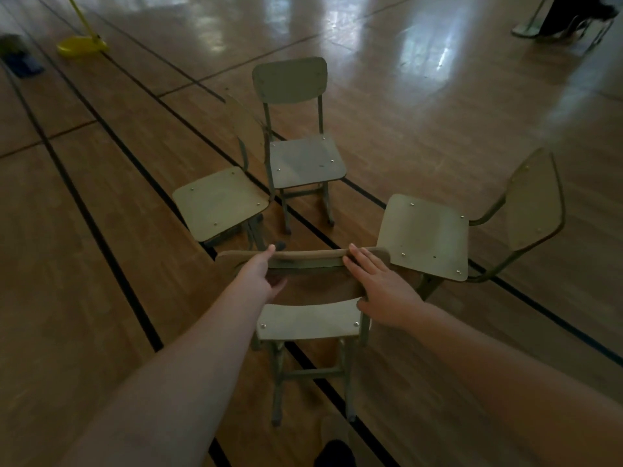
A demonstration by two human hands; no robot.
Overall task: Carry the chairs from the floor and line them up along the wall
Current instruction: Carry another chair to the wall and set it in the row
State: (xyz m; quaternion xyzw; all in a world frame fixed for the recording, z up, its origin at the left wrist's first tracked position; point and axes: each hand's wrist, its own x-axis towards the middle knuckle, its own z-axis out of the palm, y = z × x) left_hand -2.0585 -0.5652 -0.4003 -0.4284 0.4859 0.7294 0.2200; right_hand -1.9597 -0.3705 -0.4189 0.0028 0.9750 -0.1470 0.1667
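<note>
Several small olive school chairs stand in a loose cluster on the wooden floor (101, 251). The nearest chair (310, 323) has its backrest toward me. My left hand (259, 274) grips the left end of that backrest, thumb on top. My right hand (381, 288) lies over the right end, fingers across the top edge and thumb under the lower edge. Its legs look to be on the floor. A second chair (219, 200) stands to the left, a third chair (303, 160) faces me farther back, and a fourth chair (424, 230) stands at the right, close to my right hand.
Black court lines run diagonally across the floor. A yellow pole base (81, 47) and a dark blue object (25, 64) lie at the far left. A person's legs beside a metal frame (566, 21) are at the top right. My shoe (335, 455) is at the bottom.
</note>
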